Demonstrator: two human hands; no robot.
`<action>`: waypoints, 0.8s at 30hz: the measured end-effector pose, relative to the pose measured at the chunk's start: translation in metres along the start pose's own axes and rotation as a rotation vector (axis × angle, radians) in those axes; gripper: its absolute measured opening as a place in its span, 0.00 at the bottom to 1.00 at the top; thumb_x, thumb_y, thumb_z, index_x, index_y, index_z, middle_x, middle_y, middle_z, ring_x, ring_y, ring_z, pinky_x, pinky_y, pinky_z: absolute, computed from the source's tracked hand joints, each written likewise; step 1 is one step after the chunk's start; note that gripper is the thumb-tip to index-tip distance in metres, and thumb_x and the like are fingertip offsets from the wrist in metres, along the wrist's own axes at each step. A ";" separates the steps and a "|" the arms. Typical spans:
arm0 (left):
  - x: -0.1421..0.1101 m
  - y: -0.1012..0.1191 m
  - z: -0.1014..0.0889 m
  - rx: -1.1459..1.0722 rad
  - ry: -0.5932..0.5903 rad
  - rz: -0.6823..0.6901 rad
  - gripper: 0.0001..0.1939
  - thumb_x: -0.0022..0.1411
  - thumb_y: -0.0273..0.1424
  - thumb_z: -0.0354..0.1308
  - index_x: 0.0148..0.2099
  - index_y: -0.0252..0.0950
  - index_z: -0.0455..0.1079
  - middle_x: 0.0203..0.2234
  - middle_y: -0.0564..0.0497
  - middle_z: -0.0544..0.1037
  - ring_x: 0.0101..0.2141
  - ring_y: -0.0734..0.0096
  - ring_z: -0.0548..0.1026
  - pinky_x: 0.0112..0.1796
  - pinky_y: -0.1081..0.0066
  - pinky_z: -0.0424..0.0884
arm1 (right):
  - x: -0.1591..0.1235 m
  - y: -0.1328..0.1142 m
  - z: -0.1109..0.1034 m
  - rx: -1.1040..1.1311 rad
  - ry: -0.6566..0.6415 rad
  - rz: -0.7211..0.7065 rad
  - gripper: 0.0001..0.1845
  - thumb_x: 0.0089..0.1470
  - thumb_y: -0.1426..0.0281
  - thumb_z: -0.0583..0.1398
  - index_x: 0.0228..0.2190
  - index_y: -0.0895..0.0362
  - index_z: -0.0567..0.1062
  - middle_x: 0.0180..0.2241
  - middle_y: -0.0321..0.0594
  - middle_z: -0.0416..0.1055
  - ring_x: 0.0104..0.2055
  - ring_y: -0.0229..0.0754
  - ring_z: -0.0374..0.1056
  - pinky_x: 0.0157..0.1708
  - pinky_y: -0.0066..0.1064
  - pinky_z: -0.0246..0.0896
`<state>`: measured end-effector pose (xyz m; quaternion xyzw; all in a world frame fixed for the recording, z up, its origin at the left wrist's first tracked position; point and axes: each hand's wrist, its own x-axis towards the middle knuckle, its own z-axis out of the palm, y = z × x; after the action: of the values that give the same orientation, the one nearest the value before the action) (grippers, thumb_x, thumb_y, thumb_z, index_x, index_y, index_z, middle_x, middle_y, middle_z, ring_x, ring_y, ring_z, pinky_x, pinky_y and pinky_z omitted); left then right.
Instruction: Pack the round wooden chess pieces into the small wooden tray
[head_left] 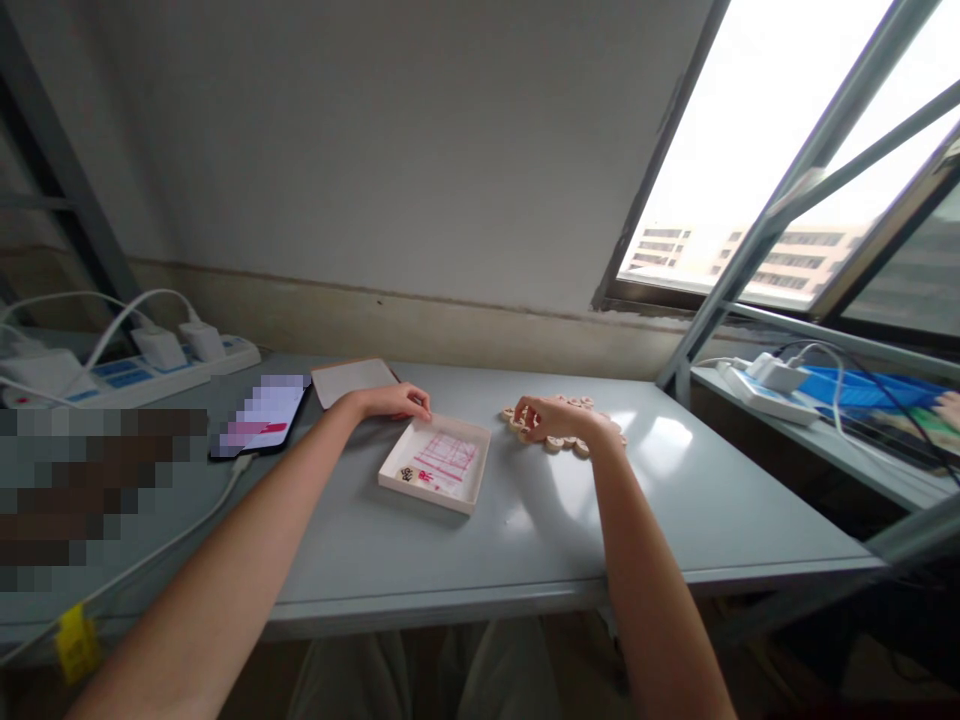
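A shallow cream box (429,493) without a lid sits on the grey table, with pink-red print on its inside floor. In its near left corner lies a small round piece (407,474) with a dark mark. My left hand (397,400) has its fingers closed at the box's far left corner. To the right of the box is a cluster of pale round Chinese chess pieces (581,449). Over the cluster's left side, my right hand (553,418) curls its fingers down around a piece; its palm and wrist hide several others.
Behind my left hand lies a flat pale lid (352,380). A phone (262,415) with a cable is at left, near a power strip (176,370) with chargers. A metal frame post (682,375) and window stand at right, beside a shelf with another power strip (772,393).
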<state>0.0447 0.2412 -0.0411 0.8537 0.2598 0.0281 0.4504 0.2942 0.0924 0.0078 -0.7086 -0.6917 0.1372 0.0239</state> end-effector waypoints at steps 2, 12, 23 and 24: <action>-0.001 0.003 0.001 0.003 0.005 -0.008 0.15 0.44 0.42 0.57 0.24 0.34 0.62 0.16 0.57 0.58 0.18 0.80 0.51 0.21 0.74 0.43 | 0.004 -0.003 0.000 0.016 -0.012 -0.053 0.15 0.40 0.74 0.61 0.34 0.51 0.71 0.28 0.37 0.68 0.25 0.37 0.62 0.22 0.27 0.52; -0.002 0.005 0.001 0.015 0.022 -0.010 0.12 0.44 0.38 0.55 0.25 0.34 0.64 0.13 0.58 0.56 0.18 0.79 0.53 0.21 0.74 0.46 | 0.018 -0.098 0.055 0.149 0.136 -0.801 0.16 0.45 0.70 0.61 0.40 0.51 0.70 0.41 0.37 0.65 0.43 0.40 0.60 0.42 0.31 0.53; 0.001 0.001 0.001 -0.018 0.019 -0.023 0.14 0.42 0.39 0.58 0.24 0.33 0.63 0.15 0.57 0.58 0.17 0.80 0.53 0.20 0.74 0.44 | 0.004 -0.046 0.009 0.078 -0.030 -0.536 0.11 0.43 0.70 0.62 0.34 0.54 0.72 0.30 0.35 0.67 0.32 0.36 0.62 0.32 0.26 0.56; 0.002 0.000 0.000 -0.020 0.017 -0.022 0.14 0.42 0.40 0.58 0.24 0.33 0.64 0.15 0.57 0.59 0.17 0.80 0.53 0.20 0.74 0.45 | 0.003 -0.034 0.003 0.069 -0.075 -0.454 0.12 0.43 0.70 0.62 0.34 0.55 0.72 0.28 0.34 0.67 0.29 0.35 0.62 0.28 0.25 0.55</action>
<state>0.0463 0.2420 -0.0418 0.8461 0.2728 0.0330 0.4568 0.2607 0.0965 0.0119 -0.5280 -0.8287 0.1780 0.0524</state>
